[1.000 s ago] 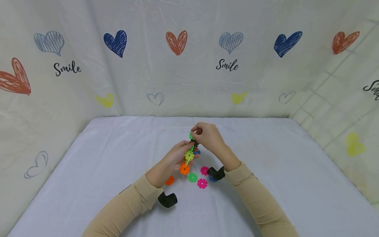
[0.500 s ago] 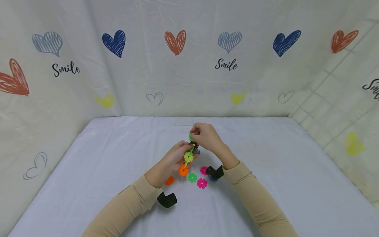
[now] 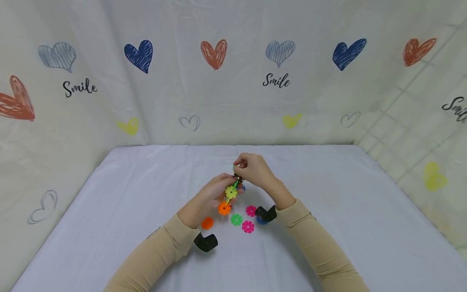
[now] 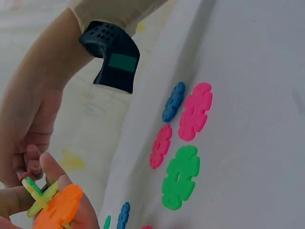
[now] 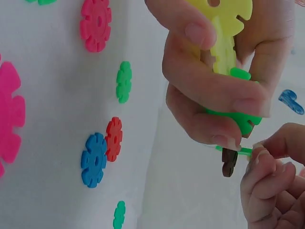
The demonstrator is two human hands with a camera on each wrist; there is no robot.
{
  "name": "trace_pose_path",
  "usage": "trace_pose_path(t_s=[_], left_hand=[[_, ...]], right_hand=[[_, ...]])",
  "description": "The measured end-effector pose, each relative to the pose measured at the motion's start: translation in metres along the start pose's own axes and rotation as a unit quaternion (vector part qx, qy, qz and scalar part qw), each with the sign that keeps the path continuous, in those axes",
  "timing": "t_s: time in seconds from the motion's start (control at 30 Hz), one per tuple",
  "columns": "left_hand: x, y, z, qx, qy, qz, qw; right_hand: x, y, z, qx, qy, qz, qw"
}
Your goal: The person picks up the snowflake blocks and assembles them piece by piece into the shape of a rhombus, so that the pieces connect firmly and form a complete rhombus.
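My left hand holds a chain of slotted plastic snowflake discs. An orange disc hangs at its near end, with a yellow disc above it. Close up in the right wrist view, the left fingers curl round yellow and green discs, and a brown disc pokes out below them. My right hand pinches a thin green disc between thumb and finger, its edge right at the brown disc. The fingers cover part of the chain.
Loose discs lie on the white cloth below the hands: orange, green, pink and blue. More discs, including a red one, show in the right wrist view. A printed backdrop stands behind.
The green disc in my right fingers shows less than before. The chain's orange end has shifted slightly left, and the loose orange disc is more exposed. Both hands otherwise stay nearly in place.
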State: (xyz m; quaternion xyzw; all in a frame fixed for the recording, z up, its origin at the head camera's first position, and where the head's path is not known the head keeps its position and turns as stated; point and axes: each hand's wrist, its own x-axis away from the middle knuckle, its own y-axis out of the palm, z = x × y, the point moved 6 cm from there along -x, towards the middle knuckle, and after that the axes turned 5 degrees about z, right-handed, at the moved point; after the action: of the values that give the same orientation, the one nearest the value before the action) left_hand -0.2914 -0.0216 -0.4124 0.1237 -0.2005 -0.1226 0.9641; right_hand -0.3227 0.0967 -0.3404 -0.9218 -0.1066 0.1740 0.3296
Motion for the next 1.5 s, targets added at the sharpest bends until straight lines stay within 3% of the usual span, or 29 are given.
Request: trace_pose_path(t_s=[0.3, 0.57, 0.9, 1.3, 1.5], left_hand=[[-0.002, -0.005, -0.003, -0.009, -0.016, 0.005, 0.9998], [-0.001, -0.016, -0.006, -0.005, -0.022, 0.024, 0.9995], [0.001, -0.025, -0.006, 0.004, -0.031, 0.042, 0.9986], [0.004, -0.034, -0.001, -0.006, -0.042, 0.053, 0.9977], [0.004, -0.037, 0.001, -0.011, -0.035, 0.044, 0.9983]], right_hand=[[0.001, 0.000, 0.012, -0.019, 0.050, -0.020, 0.998], [-0.001, -0.009, 0.030, -0.064, 0.061, -0.002, 0.996], [-0.006, -0.012, 0.063, -0.157, 0.124, 0.003, 0.980], [-0.015, -0.002, 0.091, -0.137, 0.191, -0.026, 0.972], [-0.022, 0.000, 0.097, -0.079, 0.197, -0.038, 0.977]])
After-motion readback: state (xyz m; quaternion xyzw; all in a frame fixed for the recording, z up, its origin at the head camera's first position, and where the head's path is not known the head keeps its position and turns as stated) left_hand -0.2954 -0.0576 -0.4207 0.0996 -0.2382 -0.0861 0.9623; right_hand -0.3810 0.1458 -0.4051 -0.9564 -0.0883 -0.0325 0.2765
